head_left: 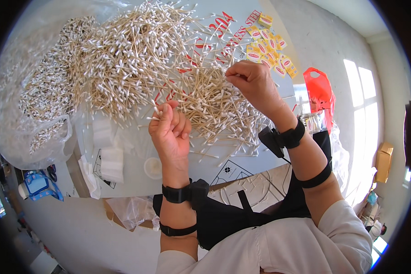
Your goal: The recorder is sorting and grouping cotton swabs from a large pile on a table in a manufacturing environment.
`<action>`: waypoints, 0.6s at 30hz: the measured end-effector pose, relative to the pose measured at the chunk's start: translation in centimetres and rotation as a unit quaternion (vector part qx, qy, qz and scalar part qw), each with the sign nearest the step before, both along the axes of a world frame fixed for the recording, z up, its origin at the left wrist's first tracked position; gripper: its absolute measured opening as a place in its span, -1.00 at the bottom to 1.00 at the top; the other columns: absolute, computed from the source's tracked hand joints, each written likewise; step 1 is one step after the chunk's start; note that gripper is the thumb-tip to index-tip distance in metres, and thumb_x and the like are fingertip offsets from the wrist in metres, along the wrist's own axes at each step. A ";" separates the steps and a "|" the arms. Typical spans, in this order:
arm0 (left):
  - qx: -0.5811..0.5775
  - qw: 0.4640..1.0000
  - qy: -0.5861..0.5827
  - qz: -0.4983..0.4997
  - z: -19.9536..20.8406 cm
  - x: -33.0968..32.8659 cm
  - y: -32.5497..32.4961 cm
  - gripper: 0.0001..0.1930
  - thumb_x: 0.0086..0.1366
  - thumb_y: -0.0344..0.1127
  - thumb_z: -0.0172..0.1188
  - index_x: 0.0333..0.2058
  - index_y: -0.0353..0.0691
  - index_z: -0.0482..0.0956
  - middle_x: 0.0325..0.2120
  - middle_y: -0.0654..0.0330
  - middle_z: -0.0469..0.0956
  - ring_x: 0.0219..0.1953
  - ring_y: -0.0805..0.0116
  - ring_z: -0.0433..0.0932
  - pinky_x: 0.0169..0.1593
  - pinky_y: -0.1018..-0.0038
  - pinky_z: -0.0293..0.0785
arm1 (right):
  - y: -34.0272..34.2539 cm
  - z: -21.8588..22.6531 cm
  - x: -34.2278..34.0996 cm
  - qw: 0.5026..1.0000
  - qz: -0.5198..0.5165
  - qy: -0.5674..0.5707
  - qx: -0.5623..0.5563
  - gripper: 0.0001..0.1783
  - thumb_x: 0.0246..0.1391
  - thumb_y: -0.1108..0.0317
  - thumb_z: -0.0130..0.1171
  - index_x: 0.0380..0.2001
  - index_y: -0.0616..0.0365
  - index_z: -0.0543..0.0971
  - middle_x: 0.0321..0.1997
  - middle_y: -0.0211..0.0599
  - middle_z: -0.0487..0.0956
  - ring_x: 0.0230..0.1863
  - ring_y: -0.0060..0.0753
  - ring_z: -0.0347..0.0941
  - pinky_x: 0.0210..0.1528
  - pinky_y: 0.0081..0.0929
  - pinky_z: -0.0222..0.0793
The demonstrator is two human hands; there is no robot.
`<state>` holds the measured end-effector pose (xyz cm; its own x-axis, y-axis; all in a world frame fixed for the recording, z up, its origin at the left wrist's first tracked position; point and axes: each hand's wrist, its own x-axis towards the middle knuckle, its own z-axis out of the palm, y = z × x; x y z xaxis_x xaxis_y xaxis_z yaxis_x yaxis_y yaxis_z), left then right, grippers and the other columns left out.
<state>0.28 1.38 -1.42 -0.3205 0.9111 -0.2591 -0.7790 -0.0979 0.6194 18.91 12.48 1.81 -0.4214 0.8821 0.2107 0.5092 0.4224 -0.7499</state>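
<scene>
My left hand (171, 130) is closed in a pinch on a few cotton swabs (154, 118), their white tips poking out past the thumb and index finger. Farther right and higher, my right hand (255, 86) has its thumb and fingers pressed together over the loose swabs; a speck of white shows at the fingertips, too small to name. Between and below the hands spreads a loose heap of cotton swabs (214, 107) with wooden sticks. A taller heap (132, 50) rises at the far left. Black straps with small dark boxes circle both wrists.
A clear plastic bag (9, 109) holding more swabs lies left. Yellow packets (266, 45) are clustered at the far right, near a red plastic container (318, 86). Folded white material (111, 164) and a round whitish dish (153, 168) sit by the grey table's near edge (201, 183).
</scene>
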 end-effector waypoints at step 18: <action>-0.013 1.000 -0.010 -0.016 0.0 0.1 0.0 -0.82 0.32 -0.31 0.03 -0.33 -0.33 0.48 -0.77 0.44 0.06 -0.76 0.65 -0.01 -0.71 0.64 -0.02 | 4.0 -2.8 -1.0 0.997 0.002 -0.072 0.006 -0.87 -0.21 0.36 0.19 -0.52 0.15 0.60 -0.52 -0.19 0.53 -0.45 -0.18 0.48 -0.37 -0.32 0.36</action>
